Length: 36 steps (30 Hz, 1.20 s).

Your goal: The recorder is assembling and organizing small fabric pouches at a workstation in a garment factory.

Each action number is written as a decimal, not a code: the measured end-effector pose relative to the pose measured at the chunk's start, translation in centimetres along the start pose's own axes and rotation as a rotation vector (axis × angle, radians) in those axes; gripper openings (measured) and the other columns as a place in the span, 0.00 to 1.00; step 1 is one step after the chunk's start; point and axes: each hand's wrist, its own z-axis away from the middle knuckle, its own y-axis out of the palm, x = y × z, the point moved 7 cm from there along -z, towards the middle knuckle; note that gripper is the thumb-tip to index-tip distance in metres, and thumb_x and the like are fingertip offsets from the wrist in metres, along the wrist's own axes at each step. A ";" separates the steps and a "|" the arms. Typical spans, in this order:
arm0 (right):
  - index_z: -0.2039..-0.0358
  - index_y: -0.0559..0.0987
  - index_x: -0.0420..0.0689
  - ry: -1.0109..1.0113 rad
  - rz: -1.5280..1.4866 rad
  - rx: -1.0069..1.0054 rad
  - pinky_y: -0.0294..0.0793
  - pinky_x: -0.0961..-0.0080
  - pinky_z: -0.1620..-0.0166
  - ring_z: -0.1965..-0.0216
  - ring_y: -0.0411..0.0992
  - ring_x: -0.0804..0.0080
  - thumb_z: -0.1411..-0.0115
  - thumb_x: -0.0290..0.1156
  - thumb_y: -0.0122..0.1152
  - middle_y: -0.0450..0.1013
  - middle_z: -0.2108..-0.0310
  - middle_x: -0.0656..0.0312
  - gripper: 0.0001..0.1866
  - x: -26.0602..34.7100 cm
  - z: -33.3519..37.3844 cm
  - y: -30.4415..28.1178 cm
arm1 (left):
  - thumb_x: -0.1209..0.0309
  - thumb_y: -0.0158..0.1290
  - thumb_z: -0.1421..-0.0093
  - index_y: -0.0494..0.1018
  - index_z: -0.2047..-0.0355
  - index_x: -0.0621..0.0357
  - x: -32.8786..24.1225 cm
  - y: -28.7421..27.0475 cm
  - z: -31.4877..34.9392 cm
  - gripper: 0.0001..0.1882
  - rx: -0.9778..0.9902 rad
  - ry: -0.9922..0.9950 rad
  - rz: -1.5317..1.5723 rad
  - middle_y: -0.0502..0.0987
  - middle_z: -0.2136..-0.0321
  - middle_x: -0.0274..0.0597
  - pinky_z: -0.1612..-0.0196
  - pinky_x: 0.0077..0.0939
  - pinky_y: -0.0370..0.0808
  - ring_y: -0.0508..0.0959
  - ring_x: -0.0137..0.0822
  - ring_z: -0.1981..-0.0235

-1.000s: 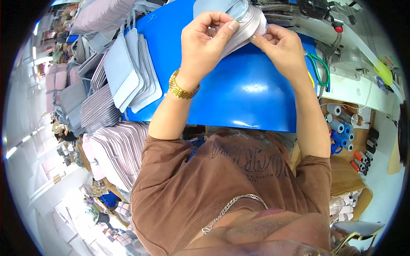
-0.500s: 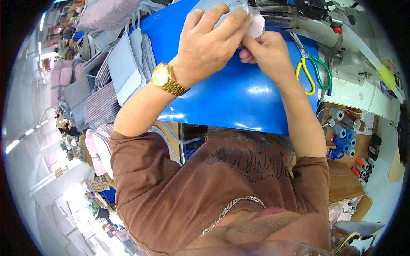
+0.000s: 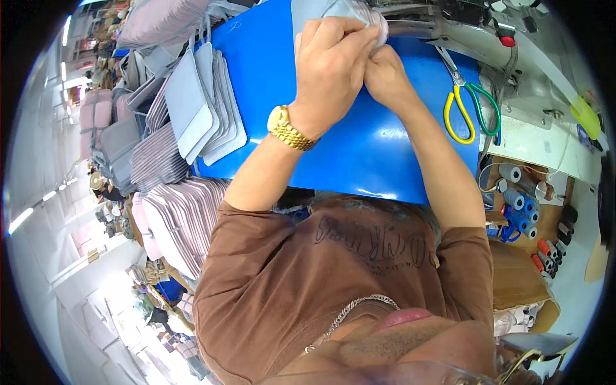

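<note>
A light grey fabric piece [image 3: 301,14] with a pale pinkish edge lies at the far end of the blue work surface, partly covered by my hands. My left hand [image 3: 330,74], with a gold watch on its wrist, is closed on the fabric, its fingers curled at the edge. Pressed close beside it, my right hand [image 3: 388,77] has its fingers drawn together at the same edge. The fingertips meet there, and what exactly the right one pinches is mostly hidden. Scissors [image 3: 459,96] with one yellow and one green handle lie to the right of my right hand.
The blue work surface [image 3: 359,154] spans the middle. A fanned stack of grey fabric panels [image 3: 205,109] rests on its left edge, with striped fabric piles [image 3: 183,218] beyond. A sewing machine [image 3: 462,35] stands at the far right. Thread spools [image 3: 520,202] sit below on the right.
My left hand and forearm have moved right and turned more upright, and my right fingers have closed in beside the left. More of the grey panel stack now shows.
</note>
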 end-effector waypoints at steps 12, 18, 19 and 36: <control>0.71 0.79 0.33 -0.191 -0.018 -0.083 0.74 0.62 0.67 0.73 0.76 0.55 0.36 0.38 0.50 0.77 0.76 0.47 0.19 1.8 -0.2 -1.2 | 0.77 0.59 0.46 0.77 0.66 0.61 0.0 0.6 -2.0 0.07 -0.062 -0.157 0.007 0.76 0.66 0.50 0.59 0.39 0.70 0.74 0.49 0.65; 0.78 0.77 0.36 0.019 -0.204 0.086 0.70 0.74 0.71 0.78 0.71 0.74 0.35 0.39 0.51 0.73 0.82 0.60 0.21 2.0 0.5 -2.5 | 0.74 0.58 0.45 0.77 0.67 0.62 -1.2 -0.8 -2.5 0.06 -0.212 0.099 0.062 0.75 0.67 0.52 0.59 0.41 0.71 0.74 0.51 0.64; 0.80 0.76 0.37 0.025 -0.209 0.121 0.69 0.76 0.72 0.79 0.69 0.77 0.36 0.39 0.52 0.71 0.83 0.63 0.21 2.2 0.4 -2.9 | 0.74 0.58 0.45 0.77 0.67 0.62 -0.9 -0.8 -3.2 0.06 -0.079 -0.070 0.122 0.75 0.67 0.52 0.60 0.41 0.71 0.75 0.52 0.64; 0.72 0.81 0.36 0.161 -0.263 0.317 0.68 0.82 0.74 0.76 0.68 0.84 0.36 0.36 0.59 0.73 0.81 0.66 0.15 4.1 9.7 -2.3 | 0.63 0.61 0.45 0.80 0.56 0.55 -6.4 -3.3 5.1 0.17 0.084 -0.221 0.176 0.73 0.50 0.51 0.49 0.40 0.68 0.72 0.50 0.52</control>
